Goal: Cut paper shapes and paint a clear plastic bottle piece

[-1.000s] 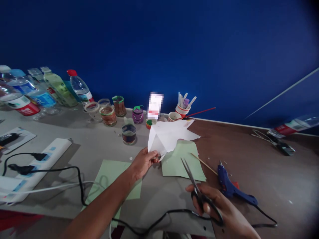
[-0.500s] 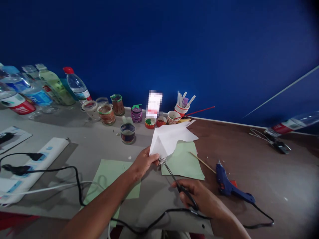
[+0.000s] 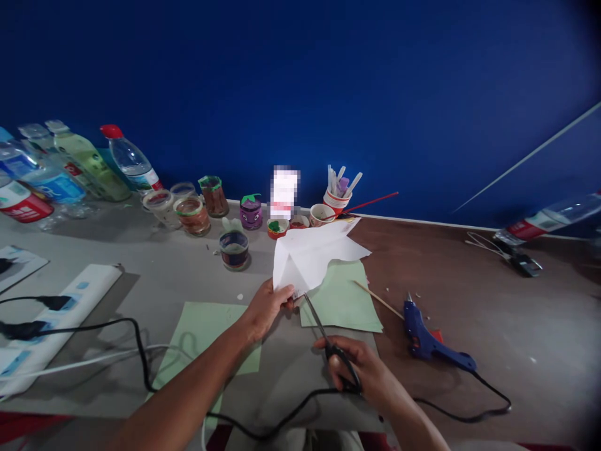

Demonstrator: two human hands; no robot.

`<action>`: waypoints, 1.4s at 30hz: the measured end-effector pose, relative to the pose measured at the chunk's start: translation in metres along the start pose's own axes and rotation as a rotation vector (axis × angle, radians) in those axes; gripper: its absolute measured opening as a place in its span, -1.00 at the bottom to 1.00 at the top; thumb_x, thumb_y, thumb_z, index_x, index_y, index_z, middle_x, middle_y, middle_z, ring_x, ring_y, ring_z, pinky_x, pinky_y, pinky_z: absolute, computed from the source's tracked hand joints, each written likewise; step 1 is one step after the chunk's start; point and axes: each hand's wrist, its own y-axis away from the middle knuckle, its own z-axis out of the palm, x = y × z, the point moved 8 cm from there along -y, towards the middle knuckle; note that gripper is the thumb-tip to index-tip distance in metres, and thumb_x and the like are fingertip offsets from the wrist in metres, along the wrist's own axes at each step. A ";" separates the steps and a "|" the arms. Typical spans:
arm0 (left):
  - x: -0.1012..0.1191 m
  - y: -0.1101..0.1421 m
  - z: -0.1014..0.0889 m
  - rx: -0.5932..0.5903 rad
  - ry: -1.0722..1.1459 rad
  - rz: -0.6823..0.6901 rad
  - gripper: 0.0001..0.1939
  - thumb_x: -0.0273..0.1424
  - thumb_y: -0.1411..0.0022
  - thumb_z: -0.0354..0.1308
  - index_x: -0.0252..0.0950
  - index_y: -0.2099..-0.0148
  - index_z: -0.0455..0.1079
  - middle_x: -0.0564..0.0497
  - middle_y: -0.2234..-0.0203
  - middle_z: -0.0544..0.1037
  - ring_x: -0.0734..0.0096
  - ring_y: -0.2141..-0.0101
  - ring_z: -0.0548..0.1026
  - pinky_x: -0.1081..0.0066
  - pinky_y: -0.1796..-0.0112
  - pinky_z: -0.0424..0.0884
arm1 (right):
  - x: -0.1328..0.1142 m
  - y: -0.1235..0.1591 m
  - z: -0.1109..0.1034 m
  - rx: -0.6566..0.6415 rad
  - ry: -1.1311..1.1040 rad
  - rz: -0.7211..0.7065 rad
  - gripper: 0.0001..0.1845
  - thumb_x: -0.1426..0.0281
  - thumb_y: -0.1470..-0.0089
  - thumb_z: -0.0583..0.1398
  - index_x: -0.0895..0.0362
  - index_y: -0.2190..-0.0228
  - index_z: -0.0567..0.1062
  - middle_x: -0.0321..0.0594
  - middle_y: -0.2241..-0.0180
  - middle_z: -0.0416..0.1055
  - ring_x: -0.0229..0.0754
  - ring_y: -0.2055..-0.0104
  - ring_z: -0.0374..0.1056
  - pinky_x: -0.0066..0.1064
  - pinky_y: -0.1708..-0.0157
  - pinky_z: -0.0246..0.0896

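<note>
Cup (image 3: 338, 199) packed with slim sticks (image 3: 353, 184), round tub (image 3: 276, 235) holding green stuff (image 3: 275, 226), your left hand (image 3: 268, 308) pinching folded white paper (image 3: 322, 252), your right hand (image 3: 360, 363) gripping metal scissors (image 3: 320, 326)

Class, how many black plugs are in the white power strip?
2: the upper plug sits nearer the far end of the power strip, the lower plug nearer the picture's left edge. More may be hidden off-frame.

white paper (image 3: 317, 254): creased, tilted | scissors (image 3: 322, 329): black-handled, tips near paper's edge
</note>
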 end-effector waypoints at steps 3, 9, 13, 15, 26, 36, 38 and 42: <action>-0.002 -0.001 -0.001 0.001 0.019 0.003 -0.75 -0.25 0.00 0.27 -0.35 0.43 0.38 0.07 0.60 0.41 0.48 0.54 0.32 0.44 0.45 0.23 | -0.001 -0.001 0.005 0.015 -0.034 -0.009 -0.16 -0.24 0.12 0.19 0.27 0.15 0.48 -0.37 0.64 0.25 -0.33 0.58 0.08 -0.45 0.51 -0.01; -0.002 0.002 0.001 0.016 0.036 -0.053 -0.70 -0.20 0.04 0.29 -0.36 0.42 0.41 0.04 0.60 0.45 0.46 0.55 0.36 0.41 0.44 0.31 | 0.001 0.000 0.005 0.009 -0.015 -0.005 -0.17 -0.21 0.08 0.19 0.30 0.14 0.50 -0.35 0.65 0.28 -0.33 0.58 0.09 -0.44 0.50 0.01; -0.001 0.003 0.003 0.016 0.040 -0.066 -0.65 -0.14 0.05 0.30 -0.37 0.42 0.42 0.03 0.60 0.46 0.46 0.56 0.36 0.40 0.44 0.34 | 0.006 0.001 0.002 -0.008 -0.029 0.027 -0.14 -0.21 0.11 0.22 0.34 0.13 0.51 -0.35 0.68 0.27 -0.34 0.60 0.07 -0.43 0.52 -0.03; 0.000 0.004 0.005 0.011 0.065 -0.070 -0.63 -0.13 0.09 0.32 -0.37 0.42 0.42 0.03 0.59 0.47 0.46 0.57 0.36 0.40 0.46 0.33 | 0.006 0.000 0.001 0.006 -0.037 0.023 -0.16 -0.19 0.10 0.22 0.33 0.13 0.51 -0.34 0.67 0.27 -0.34 0.59 0.07 -0.43 0.52 -0.03; 0.000 0.006 0.007 0.084 0.228 -0.149 -0.50 -0.22 0.27 0.46 -0.39 0.27 0.48 0.02 0.49 0.53 0.44 0.49 0.44 0.41 0.44 0.39 | 0.000 -0.006 0.006 0.063 -0.071 0.016 -0.28 -0.08 0.11 0.28 0.29 0.14 0.50 -0.38 0.65 0.23 -0.35 0.58 0.07 -0.44 0.52 0.03; -0.005 0.005 0.007 0.047 0.192 -0.133 -0.55 -0.18 0.21 0.44 -0.40 0.34 0.46 0.02 0.54 0.51 0.46 0.52 0.42 0.41 0.44 0.39 | -0.007 -0.007 0.005 0.079 -0.018 0.018 -0.32 -0.03 0.10 0.26 0.29 0.14 0.51 -0.36 0.65 0.24 -0.31 0.57 0.12 -0.42 0.49 0.12; -0.007 0.005 0.008 0.035 0.181 -0.121 -0.56 -0.16 0.19 0.43 -0.39 0.37 0.45 0.02 0.55 0.50 0.47 0.53 0.41 0.42 0.44 0.39 | -0.009 -0.007 0.005 0.078 -0.002 0.013 -0.30 -0.04 0.09 0.24 0.31 0.13 0.50 -0.35 0.64 0.25 -0.30 0.57 0.13 -0.41 0.49 0.13; -0.008 0.006 0.009 0.019 0.169 -0.116 -0.56 -0.15 0.17 0.41 -0.38 0.35 0.45 0.03 0.54 0.49 0.47 0.53 0.42 0.43 0.44 0.39 | -0.011 -0.009 0.006 0.072 0.034 -0.002 -0.30 -0.04 0.05 0.21 0.33 0.13 0.49 -0.34 0.64 0.25 -0.30 0.55 0.14 -0.41 0.48 0.12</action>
